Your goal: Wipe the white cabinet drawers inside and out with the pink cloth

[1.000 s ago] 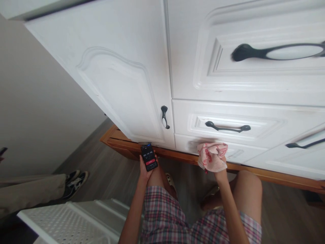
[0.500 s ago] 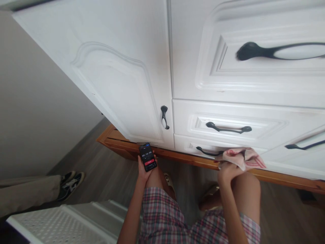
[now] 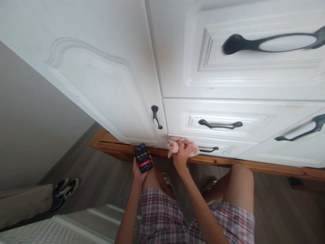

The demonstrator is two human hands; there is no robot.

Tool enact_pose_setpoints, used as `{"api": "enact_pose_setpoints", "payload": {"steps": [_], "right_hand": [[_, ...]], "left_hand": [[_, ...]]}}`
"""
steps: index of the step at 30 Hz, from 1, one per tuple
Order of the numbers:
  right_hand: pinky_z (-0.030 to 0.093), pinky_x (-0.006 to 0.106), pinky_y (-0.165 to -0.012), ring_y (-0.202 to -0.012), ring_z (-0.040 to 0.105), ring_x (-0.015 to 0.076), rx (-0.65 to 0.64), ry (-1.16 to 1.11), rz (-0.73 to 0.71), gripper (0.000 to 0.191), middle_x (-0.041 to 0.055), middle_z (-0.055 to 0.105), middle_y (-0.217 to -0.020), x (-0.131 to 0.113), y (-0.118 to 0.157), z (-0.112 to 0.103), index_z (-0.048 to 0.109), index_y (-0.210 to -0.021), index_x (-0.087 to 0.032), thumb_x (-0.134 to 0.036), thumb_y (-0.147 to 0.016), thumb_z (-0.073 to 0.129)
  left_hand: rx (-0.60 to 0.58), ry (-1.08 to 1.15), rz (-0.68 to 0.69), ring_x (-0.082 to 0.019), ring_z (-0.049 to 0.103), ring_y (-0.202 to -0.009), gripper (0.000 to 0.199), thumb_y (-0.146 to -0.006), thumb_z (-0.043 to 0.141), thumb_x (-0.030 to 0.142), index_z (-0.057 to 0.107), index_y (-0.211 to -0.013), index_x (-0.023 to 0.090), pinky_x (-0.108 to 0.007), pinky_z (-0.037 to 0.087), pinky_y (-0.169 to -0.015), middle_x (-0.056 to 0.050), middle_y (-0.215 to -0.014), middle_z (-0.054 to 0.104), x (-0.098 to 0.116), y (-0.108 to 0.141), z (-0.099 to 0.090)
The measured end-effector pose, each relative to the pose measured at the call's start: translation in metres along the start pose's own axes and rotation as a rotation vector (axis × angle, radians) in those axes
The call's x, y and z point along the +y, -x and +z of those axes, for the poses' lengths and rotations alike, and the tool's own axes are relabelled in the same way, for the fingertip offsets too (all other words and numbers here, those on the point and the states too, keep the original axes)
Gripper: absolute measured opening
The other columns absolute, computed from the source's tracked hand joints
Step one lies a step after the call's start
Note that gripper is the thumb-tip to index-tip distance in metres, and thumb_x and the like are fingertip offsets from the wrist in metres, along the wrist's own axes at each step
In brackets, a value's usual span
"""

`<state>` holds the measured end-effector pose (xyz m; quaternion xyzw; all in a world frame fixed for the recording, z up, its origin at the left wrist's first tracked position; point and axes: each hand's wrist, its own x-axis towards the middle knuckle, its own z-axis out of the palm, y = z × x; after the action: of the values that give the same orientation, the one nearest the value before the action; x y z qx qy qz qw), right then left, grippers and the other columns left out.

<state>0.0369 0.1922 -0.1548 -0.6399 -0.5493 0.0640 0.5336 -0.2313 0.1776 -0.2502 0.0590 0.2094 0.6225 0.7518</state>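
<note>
Your right hand (image 3: 182,156) has its fingers bent on the pink cloth (image 3: 174,145), holding it at the left end of the low drawer (image 3: 225,148), next to the handle (image 3: 210,149). Your left hand (image 3: 138,172) is curled around a phone (image 3: 143,158) by your left knee (image 3: 150,180).

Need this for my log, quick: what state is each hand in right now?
Left hand: closed, holding a phone.
Right hand: closed, holding a pink cloth.
</note>
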Motion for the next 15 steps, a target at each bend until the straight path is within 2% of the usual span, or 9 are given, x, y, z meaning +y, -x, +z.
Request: {"api": "enact_pose_setpoints", "payload": {"steps": [3, 5, 8, 10, 15], "right_hand": [[0.042, 0.049, -0.097, -0.104, 0.044, 0.0293, -0.162, 0.086, -0.096, 0.038, 0.0123, 0.049, -0.111, 0.013, 0.019, 0.019, 0.072, -0.125, -0.02, -0.013, -0.092, 0.055], [0.04, 0.049, -0.096, -0.104, 0.043, 0.0293, -0.2, 0.152, -0.068, 0.039, 0.0129, 0.049, -0.112, 0.028, 0.031, 0.022, 0.073, -0.126, -0.02, -0.012, -0.094, 0.053], [0.038, 0.049, -0.096, -0.103, 0.042, 0.0296, -0.203, 0.211, -0.03, 0.037, 0.0143, 0.051, -0.113, 0.056, 0.046, 0.015, 0.074, -0.125, -0.02, -0.013, -0.098, 0.049], [0.038, 0.05, -0.097, -0.102, 0.043, 0.0288, -0.122, 0.177, 0.007, 0.033, 0.0135, 0.053, -0.112, 0.076, 0.051, 0.006, 0.074, -0.122, -0.021, -0.017, -0.1, 0.05], [0.04, 0.054, -0.105, -0.108, 0.044, 0.0283, 0.246, 0.051, 0.168, 0.023, 0.0106, 0.049, -0.112, 0.128, 0.045, -0.035, 0.063, -0.109, -0.018, -0.035, -0.095, 0.057]], "left_hand": [[-0.018, 0.022, 0.003, -0.034, 0.077, -0.115, 0.062, -0.107, 0.051, 0.052, 0.053, -0.162, 0.021, -0.049, 0.064, -0.094, -0.018, -0.145, 0.072, 0.001, 0.001, -0.002], [-0.031, 0.036, 0.007, -0.035, 0.076, -0.118, 0.064, -0.106, 0.052, 0.049, 0.051, -0.163, 0.021, -0.049, 0.063, -0.096, -0.019, -0.149, 0.069, 0.002, 0.002, -0.003], [-0.053, 0.05, 0.015, -0.036, 0.075, -0.12, 0.065, -0.105, 0.052, 0.047, 0.05, -0.164, 0.02, -0.05, 0.063, -0.097, -0.02, -0.151, 0.067, 0.003, 0.002, -0.004], [-0.069, 0.053, 0.019, -0.036, 0.075, -0.119, 0.065, -0.105, 0.051, 0.045, 0.049, -0.164, 0.018, -0.051, 0.063, -0.096, -0.021, -0.151, 0.067, 0.004, 0.002, -0.005], [-0.101, 0.054, 0.031, -0.036, 0.076, -0.119, 0.064, -0.105, 0.05, 0.042, 0.049, -0.163, 0.015, -0.053, 0.063, -0.097, -0.023, -0.146, 0.069, 0.005, 0.001, -0.009]]}}
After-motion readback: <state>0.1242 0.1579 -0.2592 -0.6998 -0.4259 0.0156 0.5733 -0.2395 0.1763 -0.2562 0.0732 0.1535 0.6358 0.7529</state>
